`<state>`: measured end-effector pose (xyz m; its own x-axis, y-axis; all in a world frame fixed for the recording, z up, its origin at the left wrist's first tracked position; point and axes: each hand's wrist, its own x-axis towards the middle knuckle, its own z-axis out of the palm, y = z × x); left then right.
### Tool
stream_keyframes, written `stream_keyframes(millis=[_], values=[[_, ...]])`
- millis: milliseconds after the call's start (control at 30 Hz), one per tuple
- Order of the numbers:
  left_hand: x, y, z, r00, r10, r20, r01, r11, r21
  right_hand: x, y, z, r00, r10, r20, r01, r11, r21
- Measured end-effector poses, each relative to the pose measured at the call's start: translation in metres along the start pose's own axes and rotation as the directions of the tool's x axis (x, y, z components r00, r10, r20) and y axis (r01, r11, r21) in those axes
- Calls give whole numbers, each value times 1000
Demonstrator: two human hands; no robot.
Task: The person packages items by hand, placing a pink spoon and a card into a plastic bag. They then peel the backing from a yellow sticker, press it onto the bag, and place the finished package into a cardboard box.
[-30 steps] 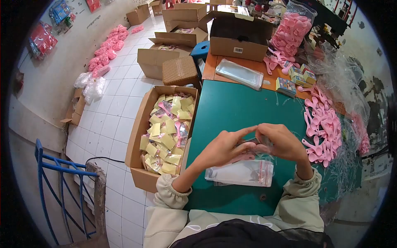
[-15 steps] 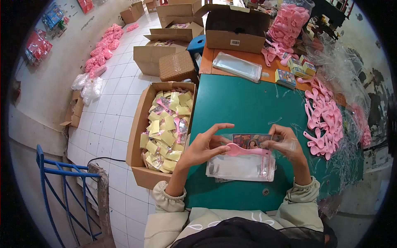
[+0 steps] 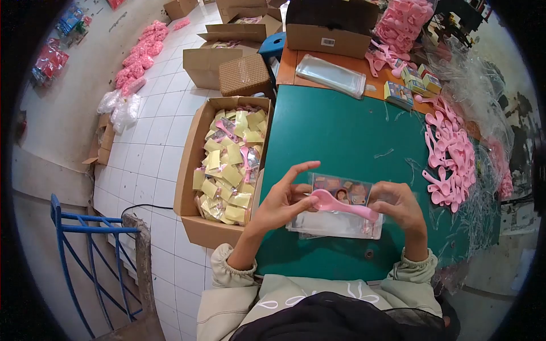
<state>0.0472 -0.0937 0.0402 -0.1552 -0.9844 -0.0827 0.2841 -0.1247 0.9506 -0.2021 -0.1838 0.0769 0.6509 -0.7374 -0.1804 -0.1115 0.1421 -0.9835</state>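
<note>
Left hand (image 3: 287,200) grips a pink spoon (image 3: 344,208) by its bowl as the right hand (image 3: 400,206) pinches the handle's end, alongside a printed card (image 3: 357,192) above clear bags (image 3: 333,225).

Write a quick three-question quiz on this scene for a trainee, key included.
1. Which hand is at the bowl end of the held pink spoon?
2. True or false: the heap of loose spoons lies to the right of the right hand.
3. Fill in: the clear bags below the held spoon lie on a ____ tabletop.

Key: 1. The left hand; 2. True; 3. green.
</note>
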Motion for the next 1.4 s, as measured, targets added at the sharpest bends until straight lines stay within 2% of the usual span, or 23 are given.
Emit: stream_keyframes(millis=[33, 67, 133, 167, 233, 267, 300, 400, 433, 533, 633, 733, 933, 1033, 1133, 1233, 1333, 1400], values=[[-1, -3, 0, 1000, 6, -25, -6, 1000, -12, -4, -3, 0, 999, 32, 1, -32, 999, -11], [-1, -7, 3, 984, 117, -137, -83, 971, 226, -7, -6, 1, 998, 66, 2, -66, 998, -23], [-5, -18, 14, 888, 378, -261, -120, 739, 664, -13, -9, 11, 983, -134, -127, 83, 935, -345], [-11, -18, 18, 906, 336, -256, -114, 777, 619, -14, -9, 18, 955, -245, -165, 134, 857, -498], [-27, -23, 28, 981, 30, -190, 24, 960, 278, -13, 0, 31, 898, -428, -100, 231, 654, -721], [-33, -26, 32, 987, -111, -114, 122, 988, 98, -13, 3, 38, 861, -506, -47, 264, 524, -810], [-37, -32, 34, 988, -154, -4, 153, 988, -22, -16, 0, 44, 894, -443, 60, 289, 472, -833], [-47, -45, 37, 970, -241, -20, 234, 957, -170, -25, 0, 58, 940, -226, 256, 337, 488, -805], [-50, -49, 37, 967, -253, -8, 248, 953, -172, -26, 4, 60, 927, -259, 271, 368, 483, -794], [-61, -57, 37, 959, -282, 14, 281, 949, -145, -28, 10, 64, 951, -168, 258, 308, 508, -804], [-68, -57, 40, 957, -290, 1, 288, 948, -139, -27, 19, 68, 940, -134, 313, 334, 535, -776], [-71, -55, 44, 958, -286, -5, 283, 951, -125, -24, 27, 70, 926, -160, 341, 371, 541, -754], [-74, -54, 46, 971, -237, -34, 236, 971, -27, -19, 31, 68, 909, -111, 402, 382, 611, -694], [-76, -54, 50, 987, -132, -86, 142, 983, 118, -17, 31, 68, 899, -120, 422, 395, 641, -658], [-80, -47, 52, 984, -146, -99, 163, 965, 207, -17, 35, 68, 887, -154, 436, 417, 672, -612], [-80, -50, 50, 988, -96, -118, 120, 970, 212, -18, 42, 70, 866, -222, 448, 469, 671, -574], [-67, -52, 48, 962, -210, -173, 208, 978, -33, -19, 45, 77, 843, -304, 445, 536, 550, -641], [-59, -53, 46, 961, -205, -184, 213, 977, 25, -20, 44, 84, 837, -316, 446, 546, 520, -657]])
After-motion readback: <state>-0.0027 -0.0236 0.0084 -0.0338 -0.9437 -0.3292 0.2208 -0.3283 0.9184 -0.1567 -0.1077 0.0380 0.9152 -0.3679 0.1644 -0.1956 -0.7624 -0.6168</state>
